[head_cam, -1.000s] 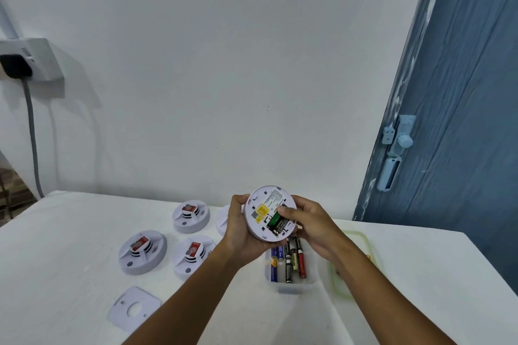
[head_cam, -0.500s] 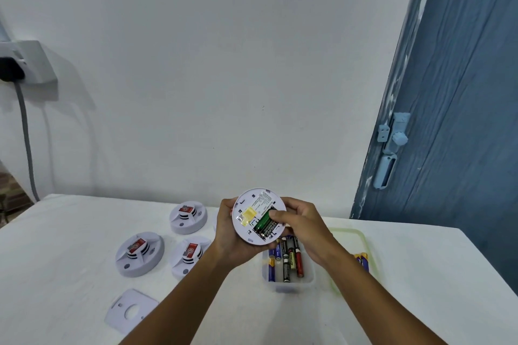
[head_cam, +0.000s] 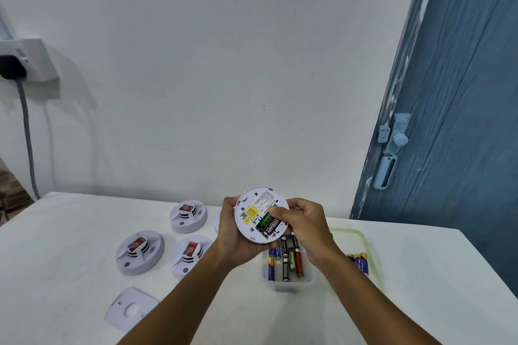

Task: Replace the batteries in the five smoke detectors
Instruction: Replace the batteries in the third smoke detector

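Observation:
My left hand (head_cam: 234, 235) grips a round white smoke detector (head_cam: 252, 206) above the table, its back with a yellow label turned to me. A green and black battery (head_cam: 267, 224) lies in its open compartment. My right hand (head_cam: 304, 225) curls round the detector's right edge, its thumb pressing on the battery's upper end. Just below, a clear tub (head_cam: 287, 279) holds several loose batteries. Three more white detectors stand left of it: one at the back (head_cam: 188, 216), one on the left (head_cam: 139, 252), one near my left forearm (head_cam: 189, 255). Another is mostly hidden behind my left hand.
A white mounting plate (head_cam: 131, 307) lies at the front left of the white table (head_cam: 70, 283). The tub's greenish lid (head_cam: 367, 249) with a few batteries (head_cam: 360, 260) on it lies right of the tub. A blue door (head_cam: 459, 120) stands at right, a wall socket (head_cam: 28, 61) at left.
The detector has tilted slightly, bringing the battery compartment more into sight. My right thumb stays on the battery. The camera view has drifted a little.

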The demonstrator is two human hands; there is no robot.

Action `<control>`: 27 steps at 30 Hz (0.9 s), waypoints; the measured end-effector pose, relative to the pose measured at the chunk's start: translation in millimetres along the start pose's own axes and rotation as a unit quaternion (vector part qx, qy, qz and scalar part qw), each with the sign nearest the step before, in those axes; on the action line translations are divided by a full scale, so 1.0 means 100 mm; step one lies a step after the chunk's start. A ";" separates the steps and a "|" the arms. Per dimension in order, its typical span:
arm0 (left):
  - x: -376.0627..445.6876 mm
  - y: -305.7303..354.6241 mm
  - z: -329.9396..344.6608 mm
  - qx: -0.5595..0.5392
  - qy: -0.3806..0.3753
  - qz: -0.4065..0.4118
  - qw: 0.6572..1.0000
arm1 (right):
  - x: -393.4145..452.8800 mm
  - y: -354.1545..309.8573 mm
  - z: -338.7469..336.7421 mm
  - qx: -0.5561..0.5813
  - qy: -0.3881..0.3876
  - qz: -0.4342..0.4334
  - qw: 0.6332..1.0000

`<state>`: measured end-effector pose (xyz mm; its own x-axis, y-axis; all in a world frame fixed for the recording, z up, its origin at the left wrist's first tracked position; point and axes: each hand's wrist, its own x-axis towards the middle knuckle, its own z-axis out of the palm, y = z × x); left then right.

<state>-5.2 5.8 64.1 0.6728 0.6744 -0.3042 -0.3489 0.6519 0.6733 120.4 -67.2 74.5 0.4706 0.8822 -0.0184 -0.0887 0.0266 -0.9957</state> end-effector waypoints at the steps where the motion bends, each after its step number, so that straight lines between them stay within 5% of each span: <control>1: 0.00 -0.01 -0.01 -0.004 0.000 0.000 1.000 | 0.00 0.00 0.00 -0.008 -0.002 0.002 1.000; 27: -0.11 -0.08 0.01 0.015 -0.004 0.013 1.000 | -0.14 -0.15 -0.10 -0.028 -0.057 0.025 0.998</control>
<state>-8.7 -6.9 62.9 0.6694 0.6880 -0.2801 -0.3467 0.6229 0.7013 124.2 -84.4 88.9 0.3642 0.9293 -0.0616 -0.0598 -0.0427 -0.9973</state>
